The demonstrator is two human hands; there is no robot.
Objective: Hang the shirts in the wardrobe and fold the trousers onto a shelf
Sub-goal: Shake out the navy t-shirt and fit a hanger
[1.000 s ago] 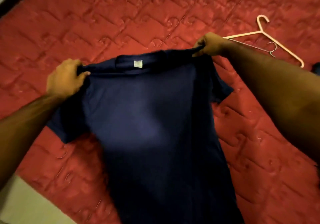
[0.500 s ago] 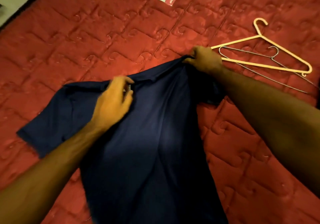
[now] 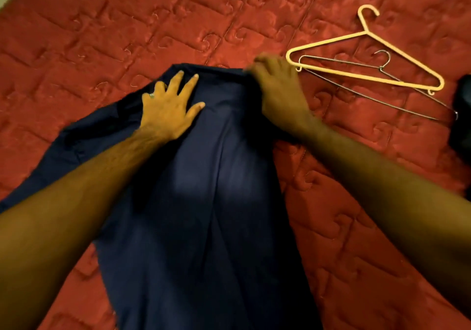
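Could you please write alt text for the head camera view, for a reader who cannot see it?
A person lays a navy T-shirt on a red quilted bedspread, left hand pressing flat near the collar, right hand gripping the shoulder. A cream plastic hanger and a wire hanger lie to the right.

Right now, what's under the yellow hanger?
A thin wire hanger lies under the yellow hanger, sticking out below it. Both rest on the red quilt. Nothing else shows underneath, though the bars hide thin strips of quilt.

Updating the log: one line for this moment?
left hand flat on navy shirt | right hand grips shirt edge | hangers unused
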